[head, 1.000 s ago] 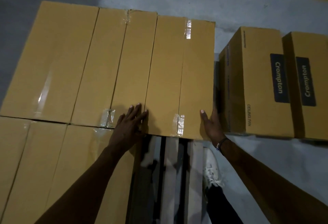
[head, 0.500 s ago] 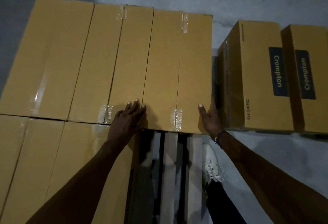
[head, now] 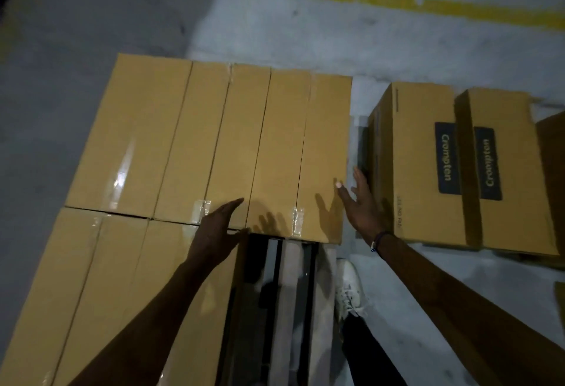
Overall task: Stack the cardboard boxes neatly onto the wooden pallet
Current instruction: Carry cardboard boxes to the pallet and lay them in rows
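Note:
Several brown cardboard boxes lie side by side on the wooden pallet (head: pixel 292 291), whose bare slats show at the near right. The rightmost far-row box (head: pixel 301 153) has its near end beside my hands. My left hand (head: pixel 218 226) is flat with straight fingers at the box's near left corner. My right hand (head: pixel 359 202) hovers open, fingers spread, just off the box's right edge, holding nothing. A near row of boxes (head: pixel 116 288) fills the left of the pallet.
Two "Crompton" boxes (head: pixel 425 165) (head: pixel 501 171) stand on the grey floor to the right, with another box edge (head: pixel 552 156) beyond. My white shoe (head: pixel 348 288) is beside the pallet. A yellow floor line (head: pixel 397 3) runs across the back.
The view has pulled back and up. My right hand has come off the box's right edge and spread open. My left hand has lifted and slid slightly off the box top.

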